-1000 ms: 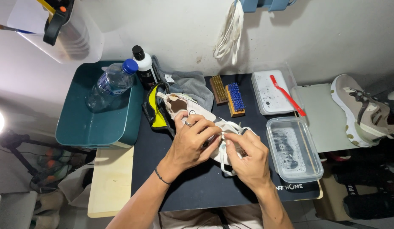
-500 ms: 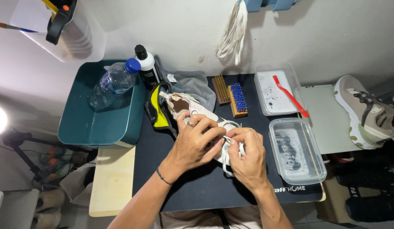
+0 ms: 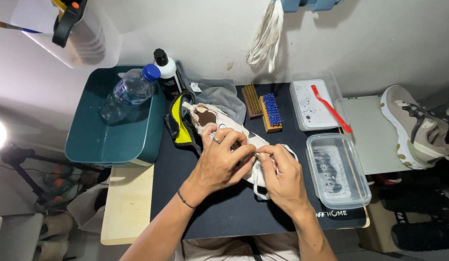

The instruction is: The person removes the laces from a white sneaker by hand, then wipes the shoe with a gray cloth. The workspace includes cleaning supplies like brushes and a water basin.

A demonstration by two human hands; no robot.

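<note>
Both hands were down on the white sneaker (image 3: 219, 126), which lay on its side on the dark mat (image 3: 219, 217), toe end under the palms and open collar pointing away from the person. The left hand (image 3: 219, 162) was curled over the shoe's middle, fingers bent and pressing on the upper (a ring showed on one finger). Touching it on the right, the right hand (image 3: 280, 176) had its fingertips pinched together on a white lace (image 3: 258, 191) at the shoe's front, a loop of lace hanging just below the knuckles. Beyond the left hand sat a yellow-and-black insole (image 3: 181, 128), a grey cloth (image 3: 219, 94) and a dark bottle (image 3: 167, 75). Beyond the right hand lay two brushes (image 3: 263, 104), with a clear tub of soapy water (image 3: 336, 169) just to its right. Farther left stood a green bin (image 3: 113, 140) holding a water bottle (image 3: 130, 92).
</note>
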